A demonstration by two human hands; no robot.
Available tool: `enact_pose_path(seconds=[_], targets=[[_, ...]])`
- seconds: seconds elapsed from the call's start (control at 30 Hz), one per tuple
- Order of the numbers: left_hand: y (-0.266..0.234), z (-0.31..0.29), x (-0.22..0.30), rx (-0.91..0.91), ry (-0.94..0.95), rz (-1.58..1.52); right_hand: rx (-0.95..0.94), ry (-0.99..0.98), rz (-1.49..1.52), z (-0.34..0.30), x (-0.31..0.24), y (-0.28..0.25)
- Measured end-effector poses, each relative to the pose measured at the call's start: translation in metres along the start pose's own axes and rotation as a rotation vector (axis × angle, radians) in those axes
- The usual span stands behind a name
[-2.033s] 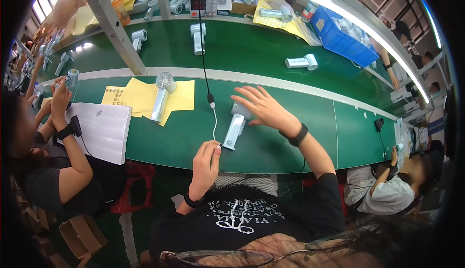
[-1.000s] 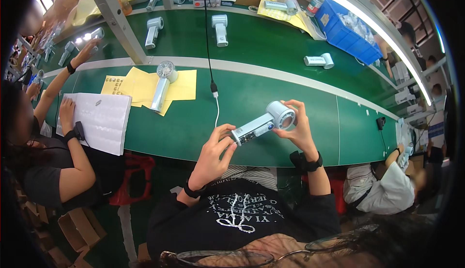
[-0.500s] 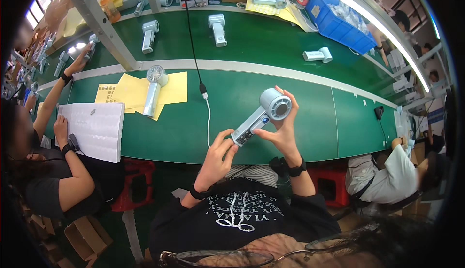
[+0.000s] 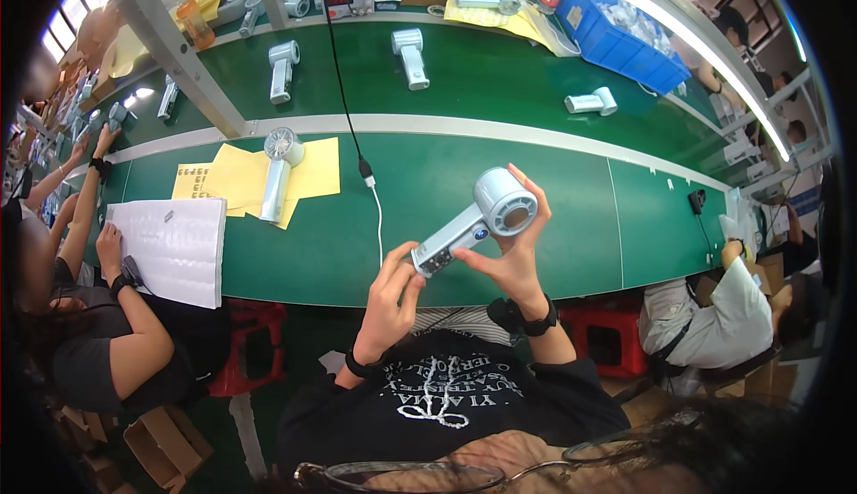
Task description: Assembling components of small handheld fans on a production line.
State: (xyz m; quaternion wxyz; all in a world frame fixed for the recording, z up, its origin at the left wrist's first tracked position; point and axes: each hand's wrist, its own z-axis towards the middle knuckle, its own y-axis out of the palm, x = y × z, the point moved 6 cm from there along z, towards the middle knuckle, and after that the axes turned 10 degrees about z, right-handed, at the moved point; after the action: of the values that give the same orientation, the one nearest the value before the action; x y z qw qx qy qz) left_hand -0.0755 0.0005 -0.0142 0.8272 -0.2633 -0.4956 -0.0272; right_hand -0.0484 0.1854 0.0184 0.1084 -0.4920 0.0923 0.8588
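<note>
A light blue handheld fan [image 4: 460, 231] is held tilted above the green table, its round head up to the right and its handle down to the left. My right hand [image 4: 516, 262] is closed round the head, fingers behind it and thumb on the handle below the round button. With fingertips, my left hand [image 4: 390, 296] grips the handle's lower end. Dark parts show along the handle's side. Another light blue fan [image 4: 277, 177] lies on yellow sheets [image 4: 317, 166] to the left. A white cable [image 4: 378, 217] hangs from a black cord between that fan and my hands.
Several more fans, among them one fan [image 4: 411, 58], lie on the green strip [image 4: 348, 66] behind the metal rail. At back right stands a blue bin [image 4: 616, 48] with clear bags. A co-worker's arm [image 4: 143, 315] rests by a white padded sheet [image 4: 183, 244] at left; another person [image 4: 714, 324] sits at right.
The fan and both hands have shifted slightly left, and the handle lies flatter. On the left, the co-worker's reaching hand has moved further left, away from a fan that now lies on the strip.
</note>
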Motion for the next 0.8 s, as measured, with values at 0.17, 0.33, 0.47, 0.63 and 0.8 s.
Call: enact_pose_path(seconds=[0.17,0.33,0.47,0.63,0.8], targets=[[-0.001,-0.005,0.003,-0.047,-0.016,-0.032,0.001,0.023,0.007,-0.003,0.002,0.000],[-0.001,-0.003,0.001,-0.028,-0.033,-0.030,0.003,0.021,-0.070,-0.002,-0.002,-0.001],[-0.009,-0.001,0.003,-0.076,-0.068,-0.083,-0.052,0.019,-0.200,-0.003,-0.012,-0.005],[-0.017,-0.001,0.001,-0.104,-0.055,-0.139,-0.096,-0.136,-0.423,-0.005,-0.021,-0.018],[-0.018,-0.003,-0.002,-0.110,-0.064,-0.224,-0.094,-0.367,-0.228,0.000,-0.022,-0.019]])
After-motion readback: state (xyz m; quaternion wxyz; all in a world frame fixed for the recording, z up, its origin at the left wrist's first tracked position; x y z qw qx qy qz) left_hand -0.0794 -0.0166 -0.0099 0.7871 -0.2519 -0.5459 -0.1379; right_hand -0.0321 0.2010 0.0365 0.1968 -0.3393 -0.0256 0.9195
